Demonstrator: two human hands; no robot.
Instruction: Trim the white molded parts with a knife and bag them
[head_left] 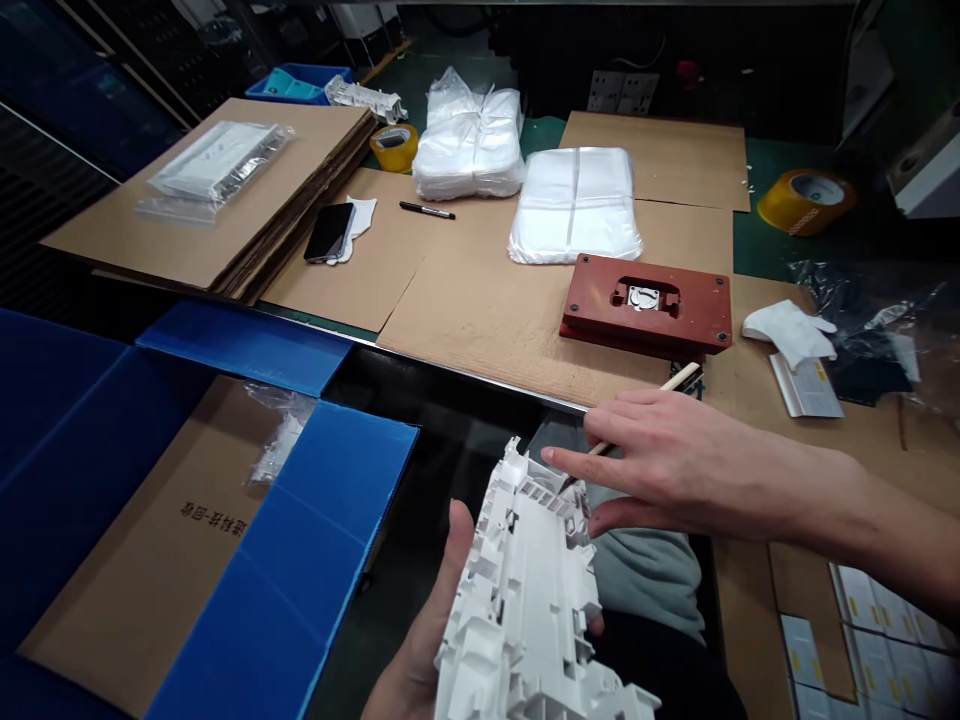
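Note:
A long white moulded plastic part [536, 600], full of ribs, clips and slots, is held tilted over my lap. My left hand [420, 640] wraps round it from below, thumb along its left edge and a fingertip showing at the right. At the part's far end, my right hand [660, 465] grips a thin pale stick-like tool [681, 378]. The tool slants down between the fingers, and its narrow, darker tip meets the part's upper right corner. Whether it is a brush or a blade I cannot make out. The right index finger and thumb are close to that corner.
A dark red fixture block [645, 300] stands on the cardboard-covered table beyond my right hand. Behind it are bundled clear bags [576, 205], a pen [427, 210] and a phone [328, 233]. A blue box [322, 540] stands open at left. Tape [806, 200] lies far right.

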